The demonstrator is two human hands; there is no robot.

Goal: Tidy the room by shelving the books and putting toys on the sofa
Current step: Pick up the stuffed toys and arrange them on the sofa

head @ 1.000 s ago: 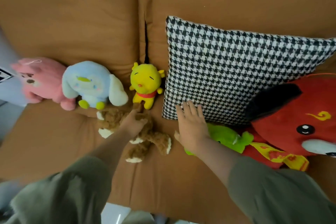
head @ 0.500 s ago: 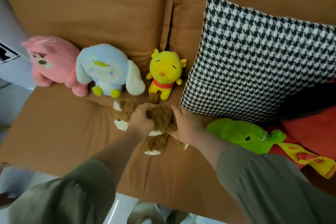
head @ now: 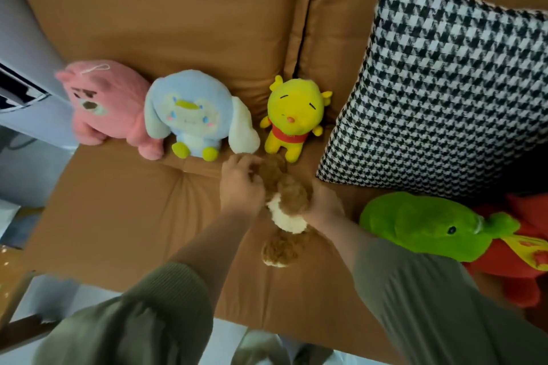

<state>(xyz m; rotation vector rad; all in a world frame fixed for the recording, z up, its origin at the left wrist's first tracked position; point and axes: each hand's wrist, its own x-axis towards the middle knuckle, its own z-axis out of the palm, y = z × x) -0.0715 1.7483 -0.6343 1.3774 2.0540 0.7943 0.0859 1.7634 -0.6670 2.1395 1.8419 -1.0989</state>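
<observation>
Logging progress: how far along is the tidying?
Done: pink plush bear, blue long-eared plush and yellow red-shirted plush sit against the brown sofa back; green plush and red plush lie by the houndstooth cushion. In hand: left hand and right hand grip the fuzzy brown plush. Left: placing it; books unseen.

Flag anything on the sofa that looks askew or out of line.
The brown plush lies stretched out in front of the upright pink plush, blue plush and yellow plush, gripped by the left hand and right hand. The green plush lies tipped over, overlapping the red plush. No damage shows.
</observation>
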